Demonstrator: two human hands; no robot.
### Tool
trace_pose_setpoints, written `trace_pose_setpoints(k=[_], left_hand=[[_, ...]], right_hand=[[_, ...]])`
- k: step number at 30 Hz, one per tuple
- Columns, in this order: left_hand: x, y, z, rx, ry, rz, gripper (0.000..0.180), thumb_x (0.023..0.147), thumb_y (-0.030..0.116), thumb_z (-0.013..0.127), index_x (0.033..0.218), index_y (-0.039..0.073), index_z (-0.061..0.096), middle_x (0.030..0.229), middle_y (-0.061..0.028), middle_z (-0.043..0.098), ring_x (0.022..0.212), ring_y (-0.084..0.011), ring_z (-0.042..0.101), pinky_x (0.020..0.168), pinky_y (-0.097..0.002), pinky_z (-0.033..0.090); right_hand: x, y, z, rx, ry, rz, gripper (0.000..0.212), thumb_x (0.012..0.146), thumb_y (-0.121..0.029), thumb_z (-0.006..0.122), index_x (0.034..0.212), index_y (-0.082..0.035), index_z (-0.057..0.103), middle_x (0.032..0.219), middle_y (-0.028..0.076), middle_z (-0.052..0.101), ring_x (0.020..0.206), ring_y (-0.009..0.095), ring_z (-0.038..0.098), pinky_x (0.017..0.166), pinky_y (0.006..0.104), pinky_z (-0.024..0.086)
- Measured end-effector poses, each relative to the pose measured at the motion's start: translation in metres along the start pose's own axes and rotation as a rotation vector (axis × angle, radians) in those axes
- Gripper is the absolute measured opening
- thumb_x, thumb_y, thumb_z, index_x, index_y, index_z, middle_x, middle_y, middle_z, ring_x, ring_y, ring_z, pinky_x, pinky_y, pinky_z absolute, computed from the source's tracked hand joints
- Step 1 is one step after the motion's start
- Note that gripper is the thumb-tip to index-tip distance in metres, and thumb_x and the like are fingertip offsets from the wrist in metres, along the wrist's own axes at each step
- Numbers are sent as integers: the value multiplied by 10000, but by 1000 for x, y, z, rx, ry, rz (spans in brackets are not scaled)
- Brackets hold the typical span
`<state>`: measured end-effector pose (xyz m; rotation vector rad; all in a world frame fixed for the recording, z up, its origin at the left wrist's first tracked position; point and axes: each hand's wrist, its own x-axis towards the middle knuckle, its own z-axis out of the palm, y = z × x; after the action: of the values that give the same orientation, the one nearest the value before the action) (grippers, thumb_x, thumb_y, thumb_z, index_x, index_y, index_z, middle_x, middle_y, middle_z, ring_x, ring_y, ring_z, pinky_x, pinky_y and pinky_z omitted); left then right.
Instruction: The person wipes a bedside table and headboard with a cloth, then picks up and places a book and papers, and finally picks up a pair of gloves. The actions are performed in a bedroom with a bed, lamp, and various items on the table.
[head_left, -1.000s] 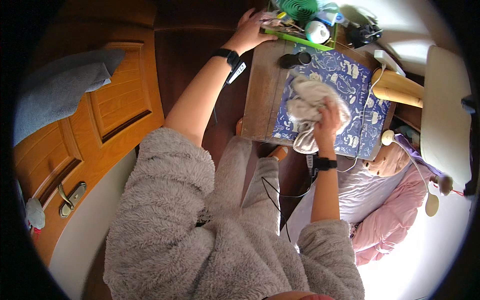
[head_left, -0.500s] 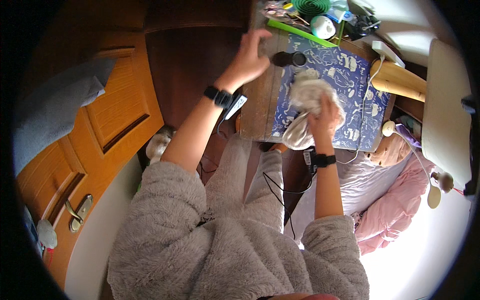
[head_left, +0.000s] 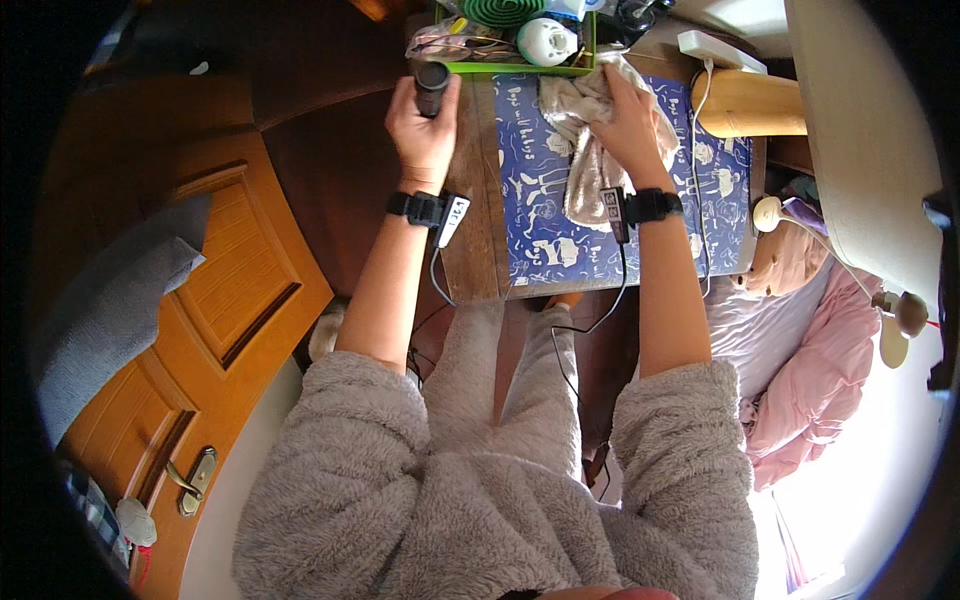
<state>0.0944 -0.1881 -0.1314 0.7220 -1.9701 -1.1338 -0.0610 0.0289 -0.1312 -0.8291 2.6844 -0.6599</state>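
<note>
In my left hand, fingers wrapped round it, is a short black cylinder shaped like a small flashlight, its round end facing up. The hand is over the left edge of the wooden table. My right hand presses and grips a crumpled beige-white cloth on the blue printed mat. The cloth's far end reaches the rim of the green tray, and part of it is hidden under my fingers.
The tray holds a green coil, a white rounded device and small items. A white power strip and its cable lie on the right, near a tan cylinder. A wooden door stands at left; pink bedding lies at right.
My left hand has picked the black cylinder up off the table and lifted it to the left. My right hand has slid the cloth away from me, toward the tray.
</note>
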Motion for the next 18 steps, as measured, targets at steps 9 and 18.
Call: trace_pose_setpoints(k=[9,18], left_hand=[[19,-8,-4,465,-169,92,220,862,223,739,992,51,691,1045,-90,575,915,-294,626,804,-395,515],[18,-11,-54,548,-199,204,241,807,65,715,1041,111,676,1081,-66,654,936,-323,670,766,-407,564]], right_hand=[[14,-5,7,-94,-58,-89,822,679,-120,677,1459,-152,418,1488,52,452,1312,353,406,1094,532,320],[51,-29,32,-120,98,-162,828,735,-202,654,1459,3,309,1462,176,415,1262,420,429,1077,501,385]])
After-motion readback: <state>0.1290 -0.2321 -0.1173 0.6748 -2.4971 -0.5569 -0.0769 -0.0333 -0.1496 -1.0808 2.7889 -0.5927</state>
